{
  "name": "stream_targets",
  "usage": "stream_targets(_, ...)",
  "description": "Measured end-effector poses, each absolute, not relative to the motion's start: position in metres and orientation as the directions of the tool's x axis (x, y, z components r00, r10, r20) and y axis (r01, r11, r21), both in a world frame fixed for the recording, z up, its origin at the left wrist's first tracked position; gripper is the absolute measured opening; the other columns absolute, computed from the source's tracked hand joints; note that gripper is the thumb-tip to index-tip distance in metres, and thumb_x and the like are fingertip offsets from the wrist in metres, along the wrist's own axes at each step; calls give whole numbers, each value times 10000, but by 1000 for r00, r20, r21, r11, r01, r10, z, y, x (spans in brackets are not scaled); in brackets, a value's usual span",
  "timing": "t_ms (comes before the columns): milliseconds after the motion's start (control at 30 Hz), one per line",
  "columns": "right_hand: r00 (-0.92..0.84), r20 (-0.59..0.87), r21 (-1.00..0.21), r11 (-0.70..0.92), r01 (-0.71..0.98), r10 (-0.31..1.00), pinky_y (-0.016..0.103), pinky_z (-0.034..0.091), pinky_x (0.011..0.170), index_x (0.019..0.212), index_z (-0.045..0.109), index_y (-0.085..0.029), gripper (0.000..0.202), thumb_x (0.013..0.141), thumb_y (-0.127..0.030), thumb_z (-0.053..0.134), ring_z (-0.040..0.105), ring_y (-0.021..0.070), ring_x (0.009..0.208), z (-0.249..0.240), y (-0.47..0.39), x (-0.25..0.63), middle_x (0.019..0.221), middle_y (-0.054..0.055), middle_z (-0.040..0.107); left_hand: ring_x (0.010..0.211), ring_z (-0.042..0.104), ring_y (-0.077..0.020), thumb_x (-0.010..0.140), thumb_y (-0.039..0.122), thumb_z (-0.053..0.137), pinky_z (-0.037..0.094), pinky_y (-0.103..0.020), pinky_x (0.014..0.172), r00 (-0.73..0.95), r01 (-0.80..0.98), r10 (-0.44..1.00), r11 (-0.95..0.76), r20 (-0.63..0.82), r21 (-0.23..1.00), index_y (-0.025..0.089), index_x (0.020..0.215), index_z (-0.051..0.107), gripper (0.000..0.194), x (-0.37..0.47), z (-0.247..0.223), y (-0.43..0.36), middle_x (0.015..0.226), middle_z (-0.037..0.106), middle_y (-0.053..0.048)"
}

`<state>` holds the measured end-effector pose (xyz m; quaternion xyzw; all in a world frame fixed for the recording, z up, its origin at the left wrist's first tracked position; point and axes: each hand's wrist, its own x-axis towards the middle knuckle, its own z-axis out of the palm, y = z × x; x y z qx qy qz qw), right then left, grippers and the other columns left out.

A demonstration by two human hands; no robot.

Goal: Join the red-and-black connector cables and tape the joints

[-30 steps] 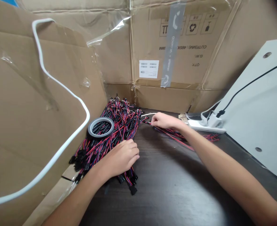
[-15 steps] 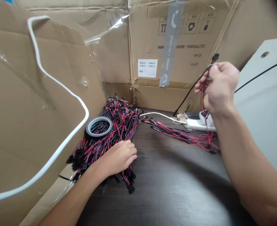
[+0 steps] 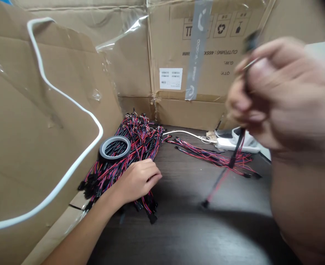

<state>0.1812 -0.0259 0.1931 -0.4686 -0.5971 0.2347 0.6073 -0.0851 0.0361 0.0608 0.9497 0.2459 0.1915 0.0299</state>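
Note:
My right hand [image 3: 278,92], blurred and raised close to the camera, is closed around a wire harness [image 3: 234,156]. Red and black wires hang below the fist to a small black connector, and another dark connector pokes out above the fingers. At the left, my left hand [image 3: 140,180] rests on the edge of a big heap of red, blue and black wire harnesses [image 3: 148,141]. Its fingers are curled, and anything under them is hidden. A roll of black tape [image 3: 114,148] lies on the heap, beyond that hand.
A smaller bundle of harnesses [image 3: 209,156] lies on the dark table [image 3: 184,228]. Behind it sits a white power strip [image 3: 240,144] with a plug and cable. Cardboard walls [image 3: 129,73] enclose the back and left, and a thick white cable [image 3: 68,97] runs down the left one.
My right hand has come nearer the camera with the wire harness, whose lower end now swings to the left. My left hand has hardly moved on the heap.

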Motion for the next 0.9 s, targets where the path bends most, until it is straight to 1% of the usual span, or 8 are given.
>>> stream_targets(100,-121,631,-670,617,413,766,204,314,474,993,573,-253,139,863,-300,573,481,76,509,190,-26,168,615,-46,536,807,611,-152,924,229,474,487,-291,731,775,464,512,-859,371,215,157,942,644,185,-86,56,36,867,674,-48)
stream_targets(167,-305,609,-492,650,578,732,219,344,487,973,613,-244,117,872,-246,552,492,92,523,188,-25,167,618,-32,556,890,638,-162,918,229,485,507,-316,796,749,472,535,-845,391,252,174,1052,630,204,-87,55,36,972,693,-49)
stream_targets(300,-636,205,-238,668,705,744,234,300,478,909,633,-244,130,886,-231,507,417,93,472,172,-17,166,591,-23,527,912,662,-164,900,246,519,520,-325,831,687,461,560,-828,462,318,168,1072,634,221,-87,58,33,1012,709,-56)
stream_targets(400,-691,-84,-135,679,722,718,244,277,466,851,623,-204,115,866,-234,513,444,115,513,150,-13,148,667,25,561,839,671,-153,889,222,524,525,-299,779,658,457,566,-825,497,333,156,1001,658,186,-86,61,32,945,722,-50)
stream_targets(533,-726,-389,-138,743,655,568,253,253,423,919,654,-157,210,864,-267,484,503,156,547,119,-22,105,763,94,635,795,668,-146,895,200,504,514,-278,750,688,444,530,-848,495,290,147,903,677,182,-86,57,35,865,724,-36)
stream_targets(633,-709,-497,-154,753,639,500,248,241,404,973,673,-142,241,837,-208,485,545,167,564,105,-30,81,819,112,679,798,667,-148,896,208,502,505,-278,755,706,452,530,-848,469,278,150,891,681,188,-87,53,37,861,722,-34)
stream_targets(800,-781,-437,-192,803,565,445,249,241,422,924,684,-130,220,852,-249,514,516,150,531,101,-24,76,776,109,685,784,660,-145,890,217,499,492,-272,743,709,435,546,-837,446,333,154,879,686,198,-88,55,35,851,720,-37)
stream_targets(900,-835,-325,-235,817,527,444,243,262,471,879,667,-135,187,856,-252,523,485,134,560,105,-10,87,752,78,658,680,626,-121,903,250,472,471,-245,671,709,391,583,-793,397,467,143,838,670,234,-88,63,32,742,688,-21)
